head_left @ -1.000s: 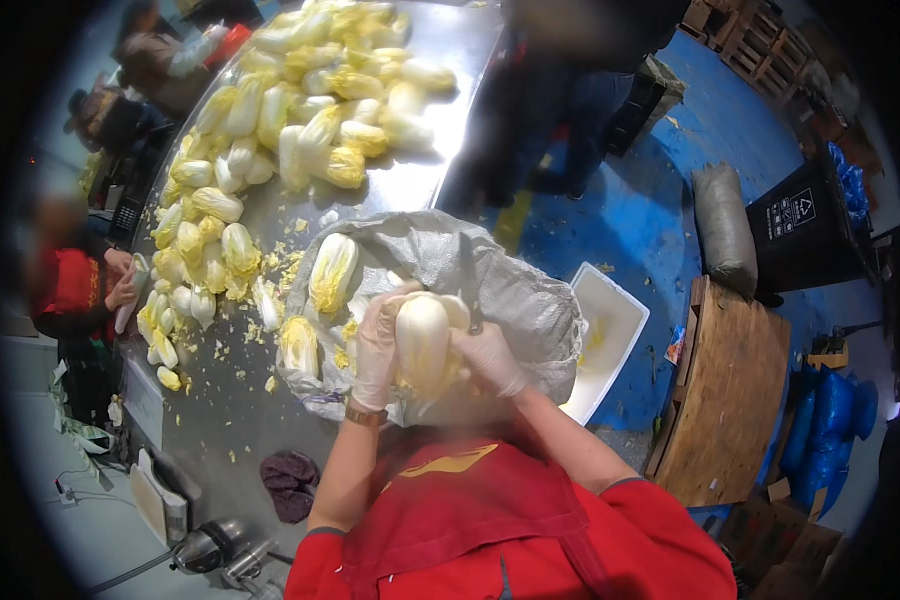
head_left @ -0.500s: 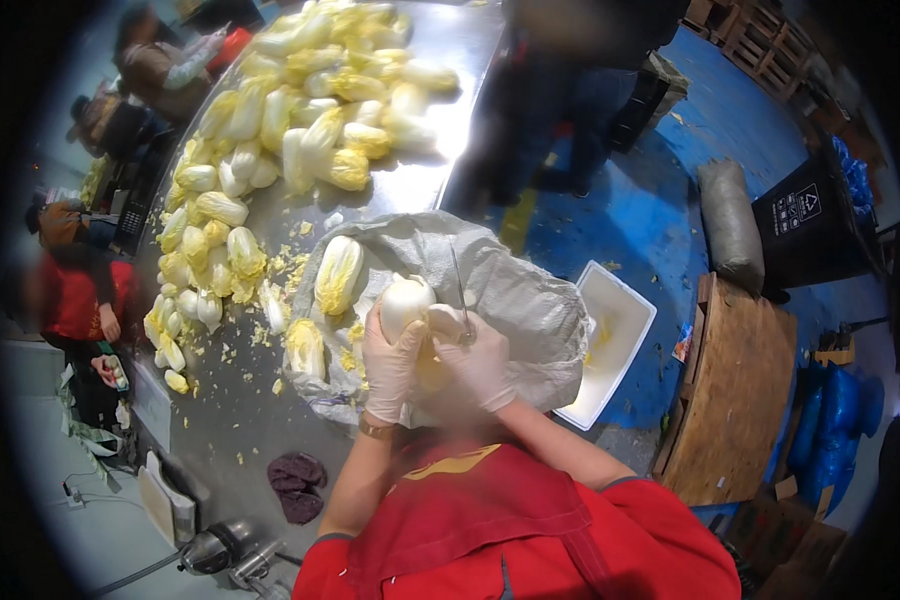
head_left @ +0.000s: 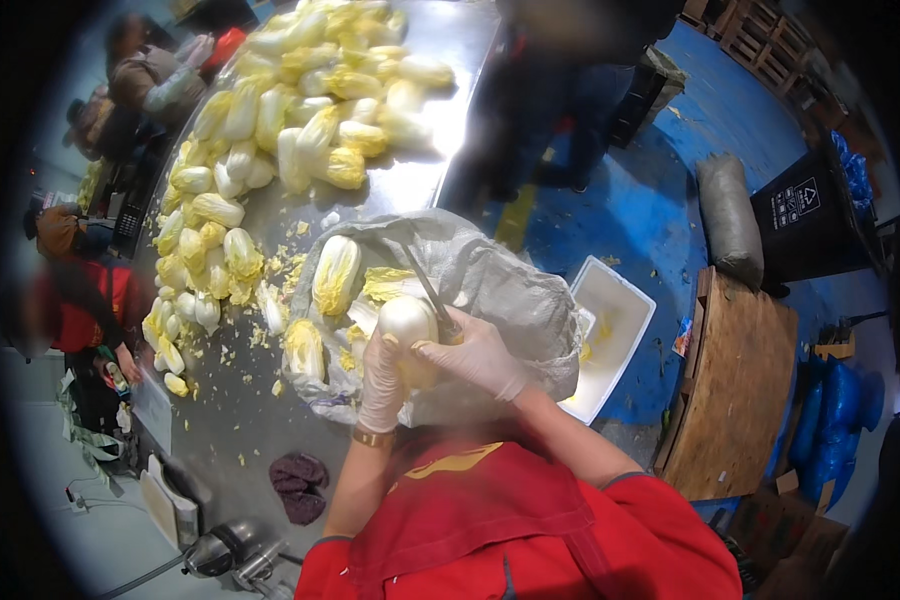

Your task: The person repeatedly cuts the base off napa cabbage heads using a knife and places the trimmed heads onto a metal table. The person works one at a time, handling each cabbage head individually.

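Both forearms reach up from the lower edge, wrists converging. The pale-gloved left hand [head_left: 382, 378] curls around a rounded, glossy white cabbage [head_left: 408, 322] above a crumpled grey woven sack [head_left: 530, 325]; the pale-gloved right hand [head_left: 478, 358] grips a slender metal knife [head_left: 429, 287], its handle mostly hidden. The cabbage's lower part is blurred.

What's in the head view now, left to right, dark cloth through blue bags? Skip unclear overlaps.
Dark cloth → left hand → held cabbage → right hand → white tub → wooden pallet → blue bags.
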Action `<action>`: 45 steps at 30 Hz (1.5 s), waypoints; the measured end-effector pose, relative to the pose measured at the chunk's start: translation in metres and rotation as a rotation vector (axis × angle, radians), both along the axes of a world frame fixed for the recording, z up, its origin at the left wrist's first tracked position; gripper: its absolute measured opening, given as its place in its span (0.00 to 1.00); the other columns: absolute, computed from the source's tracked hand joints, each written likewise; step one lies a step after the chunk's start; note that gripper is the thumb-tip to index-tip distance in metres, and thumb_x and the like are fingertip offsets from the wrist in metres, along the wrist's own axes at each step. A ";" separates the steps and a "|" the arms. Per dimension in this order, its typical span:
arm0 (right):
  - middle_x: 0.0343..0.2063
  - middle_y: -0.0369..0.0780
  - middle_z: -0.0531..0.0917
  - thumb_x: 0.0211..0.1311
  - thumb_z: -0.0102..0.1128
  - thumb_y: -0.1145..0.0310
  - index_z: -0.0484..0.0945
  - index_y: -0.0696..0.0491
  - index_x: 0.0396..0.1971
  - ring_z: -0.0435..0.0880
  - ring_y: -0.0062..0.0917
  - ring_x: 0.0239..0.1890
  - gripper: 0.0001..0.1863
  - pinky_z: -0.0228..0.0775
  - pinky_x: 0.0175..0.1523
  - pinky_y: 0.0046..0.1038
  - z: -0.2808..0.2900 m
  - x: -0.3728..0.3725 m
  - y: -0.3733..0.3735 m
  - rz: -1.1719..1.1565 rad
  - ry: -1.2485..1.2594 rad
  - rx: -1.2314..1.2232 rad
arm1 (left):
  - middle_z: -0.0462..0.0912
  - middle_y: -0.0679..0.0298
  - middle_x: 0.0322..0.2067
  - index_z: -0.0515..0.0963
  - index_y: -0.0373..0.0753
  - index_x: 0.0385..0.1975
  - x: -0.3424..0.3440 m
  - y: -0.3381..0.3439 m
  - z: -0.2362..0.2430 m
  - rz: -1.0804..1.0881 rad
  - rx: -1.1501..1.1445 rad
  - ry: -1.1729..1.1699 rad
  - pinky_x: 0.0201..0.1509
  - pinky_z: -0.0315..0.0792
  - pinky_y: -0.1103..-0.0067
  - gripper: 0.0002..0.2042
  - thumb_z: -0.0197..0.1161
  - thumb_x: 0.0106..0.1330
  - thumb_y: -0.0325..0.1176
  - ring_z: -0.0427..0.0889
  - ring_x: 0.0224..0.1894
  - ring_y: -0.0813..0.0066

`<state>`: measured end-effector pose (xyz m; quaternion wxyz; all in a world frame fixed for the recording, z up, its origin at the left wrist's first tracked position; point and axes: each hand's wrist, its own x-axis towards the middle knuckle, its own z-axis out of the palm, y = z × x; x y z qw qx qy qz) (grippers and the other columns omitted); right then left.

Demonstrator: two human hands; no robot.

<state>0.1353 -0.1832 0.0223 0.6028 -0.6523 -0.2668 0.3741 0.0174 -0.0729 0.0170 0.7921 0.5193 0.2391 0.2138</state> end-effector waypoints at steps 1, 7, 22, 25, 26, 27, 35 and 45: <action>0.43 0.40 0.85 0.52 0.72 0.60 0.74 0.54 0.57 0.83 0.21 0.44 0.31 0.73 0.51 0.24 0.002 0.001 0.000 0.021 0.061 0.015 | 0.77 0.61 0.50 0.68 0.33 0.58 -0.001 -0.002 0.001 0.000 -0.025 -0.010 0.53 0.73 0.78 0.38 0.60 0.61 0.63 0.77 0.50 0.74; 0.38 0.37 0.83 0.50 0.73 0.65 0.76 0.57 0.49 0.80 0.19 0.39 0.26 0.74 0.49 0.24 0.000 0.006 -0.003 0.035 0.299 -0.010 | 0.78 0.60 0.48 0.69 0.32 0.58 -0.004 0.001 -0.010 0.069 -0.091 0.000 0.51 0.74 0.77 0.38 0.60 0.61 0.63 0.79 0.48 0.73; 0.40 0.49 0.82 0.43 0.70 0.58 0.73 0.61 0.50 0.83 0.34 0.43 0.34 0.73 0.51 0.31 0.002 0.007 -0.002 0.082 -0.117 -0.110 | 0.78 0.62 0.48 0.66 0.35 0.59 -0.011 0.002 -0.030 -0.004 -0.064 -0.029 0.51 0.75 0.76 0.43 0.65 0.54 0.66 0.78 0.49 0.74; 0.39 0.51 0.83 0.43 0.67 0.60 0.74 0.61 0.48 0.83 0.37 0.43 0.32 0.73 0.51 0.31 0.007 0.010 -0.002 0.094 -0.129 -0.149 | 0.77 0.63 0.49 0.66 0.36 0.60 -0.012 0.001 -0.030 -0.021 -0.067 -0.035 0.53 0.75 0.75 0.43 0.63 0.55 0.66 0.77 0.50 0.74; 0.39 0.51 0.83 0.42 0.67 0.60 0.75 0.61 0.47 0.83 0.37 0.43 0.30 0.73 0.51 0.31 0.007 0.010 -0.002 0.090 -0.122 -0.155 | 0.77 0.63 0.50 0.65 0.36 0.60 -0.012 0.001 -0.029 -0.028 -0.066 -0.038 0.54 0.74 0.75 0.43 0.63 0.55 0.67 0.77 0.51 0.74; 0.38 0.50 0.83 0.43 0.66 0.61 0.76 0.61 0.46 0.83 0.36 0.42 0.29 0.73 0.50 0.31 0.008 0.011 -0.001 0.062 -0.131 -0.141 | 0.77 0.64 0.49 0.66 0.36 0.59 -0.010 -0.002 -0.028 0.020 -0.100 -0.039 0.54 0.75 0.75 0.42 0.62 0.56 0.66 0.77 0.50 0.75; 0.31 0.42 0.85 0.44 0.63 0.68 0.79 0.59 0.40 0.84 0.26 0.32 0.20 0.75 0.41 0.26 -0.013 0.007 -0.015 -0.310 -0.221 0.142 | 0.79 0.66 0.43 0.69 0.39 0.57 0.005 0.022 -0.047 0.286 -0.597 -0.157 0.45 0.78 0.76 0.38 0.57 0.59 0.67 0.79 0.41 0.73; 0.43 0.47 0.80 0.44 0.75 0.50 0.74 0.52 0.55 0.80 0.40 0.47 0.38 0.72 0.53 0.33 0.006 0.014 -0.017 0.039 -0.441 -0.228 | 0.77 0.61 0.49 0.67 0.39 0.59 0.003 0.016 -0.032 0.360 -0.245 0.001 0.51 0.76 0.73 0.27 0.46 0.74 0.55 0.79 0.47 0.70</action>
